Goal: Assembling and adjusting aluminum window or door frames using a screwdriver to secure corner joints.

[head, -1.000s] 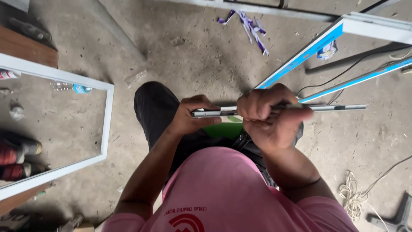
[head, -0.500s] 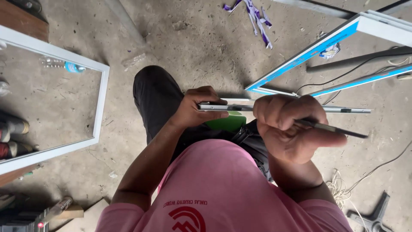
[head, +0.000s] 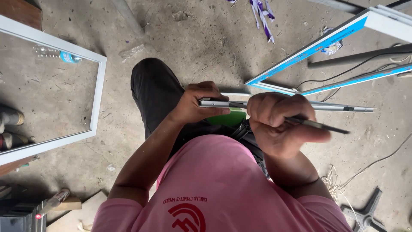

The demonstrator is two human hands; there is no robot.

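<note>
— What is worn on the upper body?
— A pink short-sleeved shirt (head: pixel 223 189) is worn, a red emblem printed at lower centre.
— And the legs?
— Black trousers (head: pixel 156 92) are seen, upper centre.

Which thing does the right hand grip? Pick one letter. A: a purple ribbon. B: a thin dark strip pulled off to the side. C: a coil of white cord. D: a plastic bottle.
B: the right hand is closed around a thin dark strip that juts out past its fingers, while the left hand holds the slim metal bar level in front of the body.
</note>
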